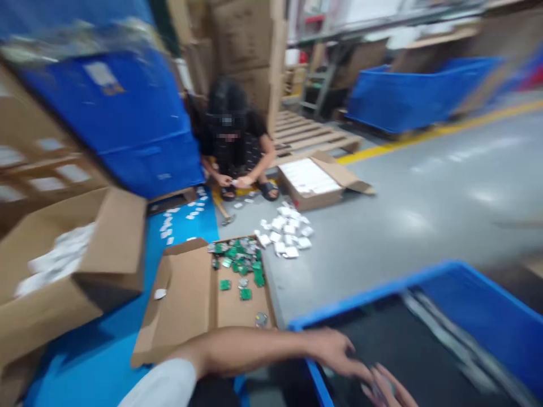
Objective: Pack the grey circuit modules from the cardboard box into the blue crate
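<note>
My left hand (335, 353) reaches across from the left over the edge of a blue bin (305, 322). Its fingers close in against my right hand (392, 387), which shows only in part at the bottom edge. A small greyish thing seems to be pinched between the two hands, but blur and the fingers hide what it is. Left of my forearm, a shallow cardboard box (212, 294) lies unfolded on the floor. Several green circuit boards (240, 254) and small metallic pieces are heaped in it.
Ahead, a person (231, 135) squats, handling something small and white. White plastic pieces (288, 229) lie piled on the floor beside a carton of white items (311, 178). A hammer (224, 215) lies near. An open carton (114, 237) stands left; a pallet (311, 133) stands behind.
</note>
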The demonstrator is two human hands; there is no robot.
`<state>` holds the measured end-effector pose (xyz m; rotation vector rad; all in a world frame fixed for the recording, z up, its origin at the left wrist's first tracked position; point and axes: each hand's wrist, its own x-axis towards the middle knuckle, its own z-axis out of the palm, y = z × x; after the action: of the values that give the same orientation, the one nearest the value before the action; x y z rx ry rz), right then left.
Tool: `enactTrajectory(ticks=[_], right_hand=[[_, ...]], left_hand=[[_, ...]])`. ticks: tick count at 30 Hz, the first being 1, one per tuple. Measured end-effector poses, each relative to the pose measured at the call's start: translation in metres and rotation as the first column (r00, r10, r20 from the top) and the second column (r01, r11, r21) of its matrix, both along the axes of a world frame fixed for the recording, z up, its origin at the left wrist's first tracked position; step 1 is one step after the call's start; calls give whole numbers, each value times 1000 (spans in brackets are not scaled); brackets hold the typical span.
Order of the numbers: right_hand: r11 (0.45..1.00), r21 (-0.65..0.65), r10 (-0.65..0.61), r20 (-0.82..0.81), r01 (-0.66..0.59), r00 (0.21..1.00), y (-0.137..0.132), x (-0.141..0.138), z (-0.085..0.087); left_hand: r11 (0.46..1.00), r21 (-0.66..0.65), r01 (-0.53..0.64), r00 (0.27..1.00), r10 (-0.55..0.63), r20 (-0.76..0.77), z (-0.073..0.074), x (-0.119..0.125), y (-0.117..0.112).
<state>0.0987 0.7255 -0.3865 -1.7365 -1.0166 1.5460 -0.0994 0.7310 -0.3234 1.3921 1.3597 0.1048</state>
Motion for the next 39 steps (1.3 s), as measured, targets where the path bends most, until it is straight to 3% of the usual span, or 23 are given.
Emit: enactTrajectory(ticks=[2,4,7,10,14,20,26,31,39], right_hand=[[968,-75,-245,-80,239,966,-12,19,-6],[921,-50,-389,-68,386,919,-8,36,-20],[881,67,-473,129,468,872,13,71,-47],[888,218,-460,380,405,803,37,100,-66],[883,412,-440,568,223,695,72,119,-79],[907,421,-327,705,1,629,97,141,-96],[916,374,-391,737,149,552,104,158,-104],[911,407,-366,709,74,603,122,160,-107],[882,468,-398,672,58,624,133,154,-104]], left_hand=[[995,5,-95,995,95,14,1,3,-10],[986,-45,-162,984,165,70,-4,2,-12],[995,-55,-78,988,85,128,-20,-1,-5],[996,-53,-70,985,77,154,-31,-2,-6],[996,-45,-75,983,81,167,-27,-3,-11],[997,-24,-76,980,79,182,-16,-2,-10],[998,5,-66,984,65,164,-18,-2,-10],[997,21,-74,986,70,148,-17,-2,-11],[997,19,-72,984,68,162,-16,-1,-12]])
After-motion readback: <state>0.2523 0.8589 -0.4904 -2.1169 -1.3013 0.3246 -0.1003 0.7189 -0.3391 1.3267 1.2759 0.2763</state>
